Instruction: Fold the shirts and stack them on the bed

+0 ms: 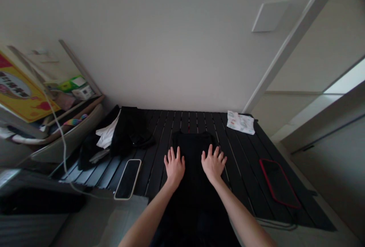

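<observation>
1. The left hand point(174, 166) lies flat and open, fingers spread, with its fingertips and palm pressed on the black garment point(194, 174). It grips nothing.
2. The right hand point(213, 164) mirrors it, open and spread on the same garment, with nothing pinched or gathered. A strip of black cloth shows between the two hands.
3. The black garment lies flat in the middle of a dark slatted table point(242, 186), its far edge bunched slightly and its near part running down out of view below the forearms.
4. Left of the black garment, a smartphone in a cream case point(128, 179) lies face up, close to the left hand.
5. Right of the black garment, and farther off, a phone in a red case point(278, 183) lies face up.
6. Beyond the black garment and to its left sits a heap of dark clothes point(128, 134) with a white cloth point(107, 134) tucked among them.
7. Beyond the black garment and to its right, near the table's far corner, lies a white patterned packet point(241, 123); whether it is cloth or paper is hard to tell.
</observation>
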The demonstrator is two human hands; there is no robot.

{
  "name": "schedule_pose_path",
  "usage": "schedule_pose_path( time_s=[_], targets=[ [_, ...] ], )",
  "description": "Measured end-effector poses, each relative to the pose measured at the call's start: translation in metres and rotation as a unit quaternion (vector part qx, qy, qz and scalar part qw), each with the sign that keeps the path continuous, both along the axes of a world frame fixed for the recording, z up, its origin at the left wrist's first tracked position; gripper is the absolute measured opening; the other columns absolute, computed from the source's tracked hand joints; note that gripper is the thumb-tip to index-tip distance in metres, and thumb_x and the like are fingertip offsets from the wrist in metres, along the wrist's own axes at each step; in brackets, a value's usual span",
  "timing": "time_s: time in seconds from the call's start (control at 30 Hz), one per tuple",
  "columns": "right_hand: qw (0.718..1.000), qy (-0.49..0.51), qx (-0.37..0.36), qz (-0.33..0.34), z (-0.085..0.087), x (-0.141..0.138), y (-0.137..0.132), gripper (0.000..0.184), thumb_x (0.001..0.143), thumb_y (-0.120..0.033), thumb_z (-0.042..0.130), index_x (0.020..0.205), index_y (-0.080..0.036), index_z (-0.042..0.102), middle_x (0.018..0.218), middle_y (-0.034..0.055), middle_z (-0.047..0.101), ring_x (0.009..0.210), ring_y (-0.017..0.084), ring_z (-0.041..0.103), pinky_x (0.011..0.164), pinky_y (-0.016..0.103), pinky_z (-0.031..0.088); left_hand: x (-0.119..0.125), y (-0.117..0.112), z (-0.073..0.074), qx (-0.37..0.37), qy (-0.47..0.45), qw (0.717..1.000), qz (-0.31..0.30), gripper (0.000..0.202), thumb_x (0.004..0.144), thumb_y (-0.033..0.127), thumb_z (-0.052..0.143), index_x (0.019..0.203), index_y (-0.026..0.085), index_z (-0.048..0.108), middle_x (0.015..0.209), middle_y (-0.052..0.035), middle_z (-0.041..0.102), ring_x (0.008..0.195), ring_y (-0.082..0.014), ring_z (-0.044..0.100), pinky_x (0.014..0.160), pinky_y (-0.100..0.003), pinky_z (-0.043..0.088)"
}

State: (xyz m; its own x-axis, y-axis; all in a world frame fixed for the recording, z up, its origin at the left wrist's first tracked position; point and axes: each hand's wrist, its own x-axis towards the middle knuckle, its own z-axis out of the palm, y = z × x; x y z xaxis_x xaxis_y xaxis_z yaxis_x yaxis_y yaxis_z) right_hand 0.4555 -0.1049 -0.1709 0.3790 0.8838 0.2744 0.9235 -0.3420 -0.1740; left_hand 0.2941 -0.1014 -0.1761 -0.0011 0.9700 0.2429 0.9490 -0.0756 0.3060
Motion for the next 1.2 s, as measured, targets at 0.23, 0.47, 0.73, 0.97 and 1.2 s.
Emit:
schedule_pose_path(
  time_s=[0.23,0.47,0.73,0.97,1.2],
  targets=[
    [0.998,0.033,-0.058,0.018,0.013,-0.003,-0.018,0.045,0.093,-0.022,0.039,0.136,-0.018,0.050,0.118,0.0181,0.058,0.102,0.028,0.057,0.083,0.039,0.038,-0.001,-0.020,0.044,-0.184,-0.073,0.979,0.039,0.063,0.089,0.010,0.038,0.149,0.014,0.022,0.127,-0.0186,0.053,0.107,-0.0234,0.059,0.086,-0.031,0.047],
    [0.990,0.050,-0.049,0.119,0.046,0.030,-0.010,0.060,0.080,0.001,0.039,0.137,-0.017,0.048,0.122,0.0132,0.058,0.106,0.021,0.057,0.089,0.033,0.032,0.046,-0.011,0.078,-0.157,-0.107,0.975,-0.115,0.065,0.081,-0.001,0.030,0.144,0.016,0.037,0.128,-0.0131,0.056,0.113,-0.0185,0.056,0.093,-0.027,0.042],
    [0.996,-0.054,0.039,0.065,0.101,0.122,0.007,0.054,0.084,-0.005,0.037,0.135,-0.018,0.048,0.124,0.0142,0.058,0.102,0.023,0.055,0.088,0.038,0.031,0.152,0.016,0.125,-0.056,-0.019,0.974,-0.216,0.074,0.077,-0.001,0.038,0.147,0.021,0.029,0.125,-0.0103,0.058,0.114,-0.0220,0.051,0.102,-0.044,0.032],
    [0.985,-0.120,0.084,-0.096,0.135,0.212,0.067,0.052,0.095,-0.029,0.034,0.145,-0.015,0.035,0.149,0.0240,0.028,0.128,0.041,0.035,0.098,0.055,0.026,0.225,0.071,0.141,0.024,0.003,0.983,-0.182,0.068,0.088,0.018,0.042,0.151,0.025,0.017,0.154,-0.0150,0.026,0.132,-0.0338,0.036,0.104,-0.058,0.030],
    [0.994,-0.078,-0.081,0.003,0.013,0.201,0.063,0.058,0.096,-0.052,0.024,0.148,-0.028,0.029,0.159,0.0101,0.012,0.142,0.037,0.011,0.109,0.056,0.013,0.198,0.045,0.055,-0.029,0.074,0.977,-0.200,0.061,0.091,0.041,0.043,0.148,0.026,0.028,0.159,-0.0084,0.016,0.144,-0.0374,0.008,0.109,-0.064,0.021]
  ],
)
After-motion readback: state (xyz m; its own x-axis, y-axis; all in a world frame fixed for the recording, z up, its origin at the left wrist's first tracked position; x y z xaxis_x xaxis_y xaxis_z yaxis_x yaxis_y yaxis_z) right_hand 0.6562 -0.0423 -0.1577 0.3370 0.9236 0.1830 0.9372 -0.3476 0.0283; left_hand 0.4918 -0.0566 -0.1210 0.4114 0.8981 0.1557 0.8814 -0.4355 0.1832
